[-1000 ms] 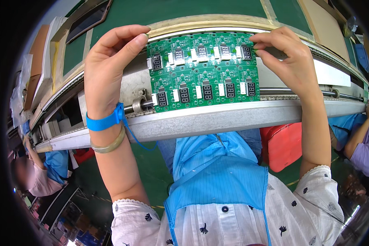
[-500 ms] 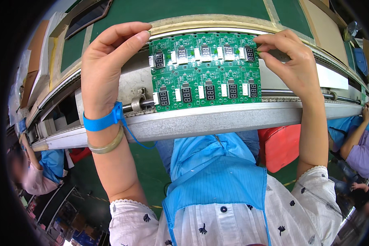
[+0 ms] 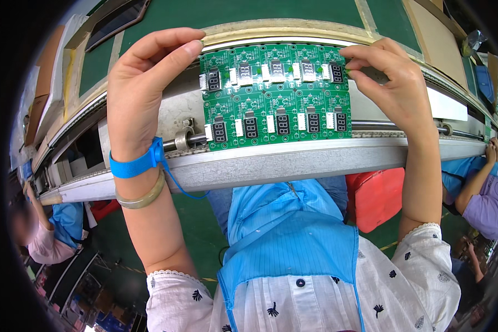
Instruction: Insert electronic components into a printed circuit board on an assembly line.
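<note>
A green circuit board panel (image 3: pixel 276 99) lies across the rails of a conveyor in front of me. Two rows of black digit displays and white connectors stand on it, with small green parts between some in the far row. At its far left corner, the thumb and forefinger of my left hand (image 3: pixel 149 69) are pinched together; a tiny dark or greenish bit shows at their tips, too small to name. My right hand (image 3: pixel 390 72) is by the panel's right edge, forefinger and thumb curled in, a small green speck at the thumb tip. What that pinch holds is unclear.
A metal front rail (image 3: pixel 293 160) runs between the panel and my body, with a steel shaft (image 3: pixel 382 126) behind it. My left wrist wears a blue strap (image 3: pixel 133 164) with a cord. A red stool (image 3: pixel 375 196) stands below. Other people sit at both sides.
Both hands keep almost the same pose at the panel's far corners. The whole view has shifted very slightly. At the far right, a co-worker's arm has moved.
</note>
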`<state>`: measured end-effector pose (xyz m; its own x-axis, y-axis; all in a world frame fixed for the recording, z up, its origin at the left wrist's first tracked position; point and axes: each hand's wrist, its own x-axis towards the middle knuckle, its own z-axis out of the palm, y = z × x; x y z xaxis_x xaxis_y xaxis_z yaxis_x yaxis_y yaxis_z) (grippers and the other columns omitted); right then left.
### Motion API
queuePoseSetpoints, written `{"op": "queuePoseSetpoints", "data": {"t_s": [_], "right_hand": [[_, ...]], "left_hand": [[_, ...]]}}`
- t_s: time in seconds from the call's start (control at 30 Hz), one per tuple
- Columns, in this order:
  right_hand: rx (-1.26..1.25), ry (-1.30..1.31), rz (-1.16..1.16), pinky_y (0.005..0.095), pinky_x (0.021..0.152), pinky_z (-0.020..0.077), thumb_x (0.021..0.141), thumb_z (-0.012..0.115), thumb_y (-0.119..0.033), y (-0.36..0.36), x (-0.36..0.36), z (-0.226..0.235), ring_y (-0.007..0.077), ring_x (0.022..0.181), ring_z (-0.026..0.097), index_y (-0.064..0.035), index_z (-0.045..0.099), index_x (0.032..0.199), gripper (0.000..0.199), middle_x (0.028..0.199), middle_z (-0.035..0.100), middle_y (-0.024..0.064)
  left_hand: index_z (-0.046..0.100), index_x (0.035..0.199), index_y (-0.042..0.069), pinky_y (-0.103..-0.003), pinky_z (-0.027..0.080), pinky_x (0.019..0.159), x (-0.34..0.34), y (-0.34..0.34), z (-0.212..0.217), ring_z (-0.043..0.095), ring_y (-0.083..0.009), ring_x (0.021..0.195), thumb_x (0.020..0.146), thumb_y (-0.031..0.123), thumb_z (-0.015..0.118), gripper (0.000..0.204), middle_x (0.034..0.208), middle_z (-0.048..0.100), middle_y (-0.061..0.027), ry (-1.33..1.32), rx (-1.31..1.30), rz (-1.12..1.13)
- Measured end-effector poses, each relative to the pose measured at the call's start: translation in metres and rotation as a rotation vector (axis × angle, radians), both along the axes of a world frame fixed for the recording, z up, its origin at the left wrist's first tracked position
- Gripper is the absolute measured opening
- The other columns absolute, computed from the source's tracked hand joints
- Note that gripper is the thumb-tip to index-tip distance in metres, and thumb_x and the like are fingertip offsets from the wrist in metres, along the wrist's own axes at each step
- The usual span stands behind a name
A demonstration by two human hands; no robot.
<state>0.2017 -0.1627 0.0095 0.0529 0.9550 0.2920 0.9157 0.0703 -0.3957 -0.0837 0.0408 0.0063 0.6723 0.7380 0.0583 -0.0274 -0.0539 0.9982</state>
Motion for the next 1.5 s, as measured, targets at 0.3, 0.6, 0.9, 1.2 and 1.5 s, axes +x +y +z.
{"op": "queuePoseSetpoints", "data": {"t_s": [0.3,0.6,0.9,1.2,1.5], "right_hand": [[-0.030,0.004,-0.014,0.0298,0.077,0.0565,0.081,0.073,0.006,0.000,-0.001,0.001,0.0180,0.089,0.069,-0.0044,0.075,0.116,0.037,0.090,0.070,0.0067],[-0.062,-0.052,-0.005,0.0302,0.076,0.0567,0.081,0.074,0.004,0.003,-0.003,0.008,0.0187,0.088,0.069,-0.0053,0.074,0.117,0.037,0.090,0.068,0.0064],[-0.076,-0.131,0.024,0.0381,0.077,0.0567,0.081,0.072,-0.002,0.008,-0.006,0.013,0.0223,0.085,0.068,-0.0083,0.076,0.111,0.031,0.086,0.072,0.0053],[-0.130,0.103,-0.083,0.0316,0.075,0.0612,0.082,0.071,0.001,0.005,-0.005,0.008,0.0219,0.084,0.072,-0.0074,0.076,0.111,0.031,0.091,0.070,0.0086],[-0.064,-0.259,0.059,0.0360,0.076,0.0567,0.083,0.077,-0.006,0.010,-0.009,0.015,0.0254,0.085,0.070,-0.0065,0.076,0.110,0.026,0.091,0.073,0.0102]], "left_hand": [[0.077,0.110,0.002,-0.023,0.051,0.092,-0.001,0.000,0.000,0.068,-0.0104,0.098,0.092,0.004,0.076,0.019,0.105,0.076,-0.0051,-0.014,0.020,-0.022],[0.077,0.111,0.002,-0.022,0.051,0.091,-0.002,0.001,-0.001,0.068,-0.0100,0.097,0.092,0.005,0.076,0.019,0.105,0.076,-0.0050,-0.012,0.025,-0.024],[0.077,0.112,0.001,-0.022,0.053,0.089,-0.002,-0.001,0.001,0.069,-0.0102,0.096,0.092,0.006,0.076,0.020,0.103,0.076,-0.0053,-0.017,0.048,-0.048],[0.075,0.115,0.002,-0.025,0.049,0.094,-0.004,-0.001,0.002,0.067,-0.0109,0.100,0.094,0.007,0.075,0.021,0.107,0.075,-0.0042,-0.001,0.007,-0.094],[0.076,0.113,0.002,-0.024,0.053,0.090,-0.003,-0.002,0.001,0.069,-0.0108,0.097,0.093,0.007,0.075,0.020,0.104,0.076,-0.0051,-0.037,0.021,-0.093]]}}
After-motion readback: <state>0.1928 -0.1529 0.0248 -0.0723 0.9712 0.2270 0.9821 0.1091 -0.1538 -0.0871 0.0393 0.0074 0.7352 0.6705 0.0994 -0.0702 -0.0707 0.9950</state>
